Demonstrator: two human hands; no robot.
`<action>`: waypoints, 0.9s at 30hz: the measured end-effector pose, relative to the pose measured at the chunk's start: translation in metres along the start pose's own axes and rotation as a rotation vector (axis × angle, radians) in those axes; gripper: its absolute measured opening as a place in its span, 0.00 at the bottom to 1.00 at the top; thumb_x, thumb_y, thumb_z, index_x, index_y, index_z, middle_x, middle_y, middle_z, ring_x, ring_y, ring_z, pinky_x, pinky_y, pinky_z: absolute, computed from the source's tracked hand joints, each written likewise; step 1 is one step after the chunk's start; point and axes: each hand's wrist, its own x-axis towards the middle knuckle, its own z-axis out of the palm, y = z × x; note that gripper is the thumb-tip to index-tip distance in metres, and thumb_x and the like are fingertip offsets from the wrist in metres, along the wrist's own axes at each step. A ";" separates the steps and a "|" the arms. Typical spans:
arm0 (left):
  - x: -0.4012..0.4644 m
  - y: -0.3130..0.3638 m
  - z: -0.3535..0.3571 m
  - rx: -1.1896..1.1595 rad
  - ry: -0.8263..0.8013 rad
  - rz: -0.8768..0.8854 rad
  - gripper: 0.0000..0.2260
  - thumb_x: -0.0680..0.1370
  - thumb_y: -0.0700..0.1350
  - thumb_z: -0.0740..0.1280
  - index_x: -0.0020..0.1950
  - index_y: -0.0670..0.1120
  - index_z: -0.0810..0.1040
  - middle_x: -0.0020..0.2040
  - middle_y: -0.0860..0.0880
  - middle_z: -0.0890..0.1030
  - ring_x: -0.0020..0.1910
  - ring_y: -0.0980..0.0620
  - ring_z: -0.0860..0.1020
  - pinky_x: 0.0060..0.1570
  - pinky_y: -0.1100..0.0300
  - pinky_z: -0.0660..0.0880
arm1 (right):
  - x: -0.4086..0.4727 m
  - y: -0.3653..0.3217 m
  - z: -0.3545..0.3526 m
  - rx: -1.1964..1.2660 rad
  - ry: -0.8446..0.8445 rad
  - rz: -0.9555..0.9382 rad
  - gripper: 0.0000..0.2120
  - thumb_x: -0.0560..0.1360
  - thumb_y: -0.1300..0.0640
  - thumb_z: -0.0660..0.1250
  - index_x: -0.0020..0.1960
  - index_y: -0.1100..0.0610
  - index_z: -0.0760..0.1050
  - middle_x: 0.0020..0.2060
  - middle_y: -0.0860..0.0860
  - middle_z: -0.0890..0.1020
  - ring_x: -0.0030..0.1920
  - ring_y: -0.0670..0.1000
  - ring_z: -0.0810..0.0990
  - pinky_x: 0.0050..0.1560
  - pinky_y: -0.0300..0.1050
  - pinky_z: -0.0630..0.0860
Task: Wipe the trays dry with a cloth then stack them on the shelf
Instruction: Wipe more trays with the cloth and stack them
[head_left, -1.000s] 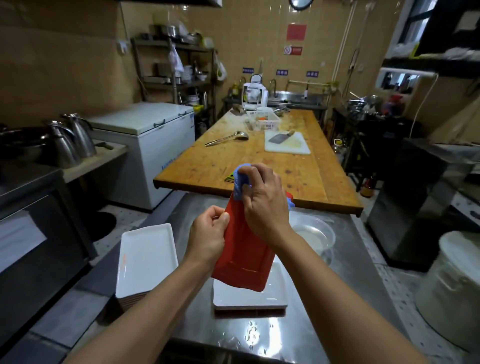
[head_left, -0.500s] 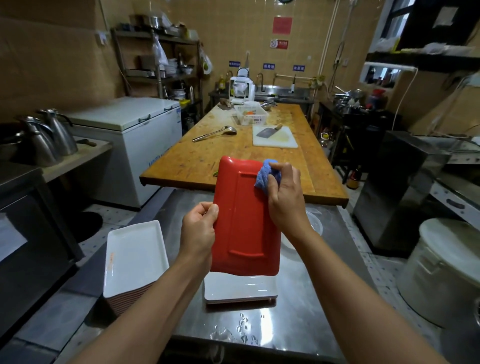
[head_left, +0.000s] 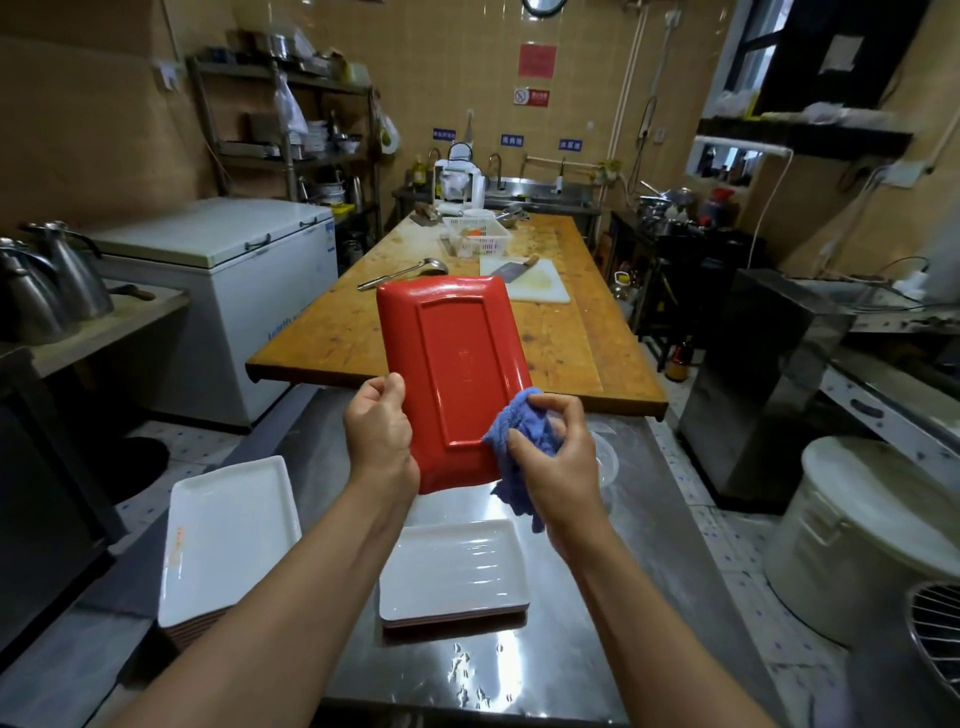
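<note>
A red rectangular tray (head_left: 454, 369) stands upright in front of me, its underside facing me. My left hand (head_left: 379, 431) grips its lower left edge. My right hand (head_left: 558, 457) holds a crumpled blue cloth (head_left: 522, 447) pressed against the tray's lower right corner. Below on the steel counter (head_left: 571, 649) lies a small stack of white trays (head_left: 452, 571), wet on top. A taller stack of white trays (head_left: 228, 535) stands to the left, at the counter's left edge.
A long wooden table (head_left: 561, 332) beyond the counter carries a ladle, a cutting board with a cleaver and a white basket. A chest freezer (head_left: 234, 270) stands left, a metal rack (head_left: 291, 135) behind it. A white lidded bucket (head_left: 872, 540) sits right. A clear bowl lies behind my right hand.
The tray has turned from tilted edge-on to upright with its underside toward me. My right hand with the cloth has slid from the tray's top down to its lower right corner.
</note>
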 end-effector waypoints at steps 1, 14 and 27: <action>-0.002 -0.002 0.001 0.014 -0.014 0.009 0.13 0.80 0.40 0.61 0.35 0.47 0.70 0.33 0.50 0.75 0.32 0.54 0.74 0.39 0.56 0.76 | 0.004 -0.002 -0.004 0.112 0.003 0.083 0.16 0.70 0.70 0.66 0.46 0.49 0.71 0.44 0.58 0.79 0.35 0.55 0.81 0.32 0.54 0.80; 0.030 0.053 -0.028 0.280 -0.575 -0.132 0.17 0.69 0.54 0.67 0.53 0.45 0.72 0.44 0.46 0.82 0.41 0.49 0.82 0.41 0.53 0.78 | 0.036 0.007 -0.029 0.328 -0.266 0.380 0.14 0.64 0.69 0.65 0.44 0.55 0.70 0.34 0.55 0.79 0.32 0.54 0.79 0.24 0.51 0.77; 0.054 0.097 -0.013 0.600 -0.911 -0.280 0.39 0.54 0.54 0.82 0.60 0.42 0.74 0.50 0.41 0.83 0.44 0.44 0.83 0.39 0.53 0.80 | 0.070 -0.025 -0.045 0.022 -0.496 0.146 0.14 0.58 0.68 0.65 0.41 0.54 0.72 0.39 0.59 0.76 0.35 0.55 0.74 0.33 0.44 0.72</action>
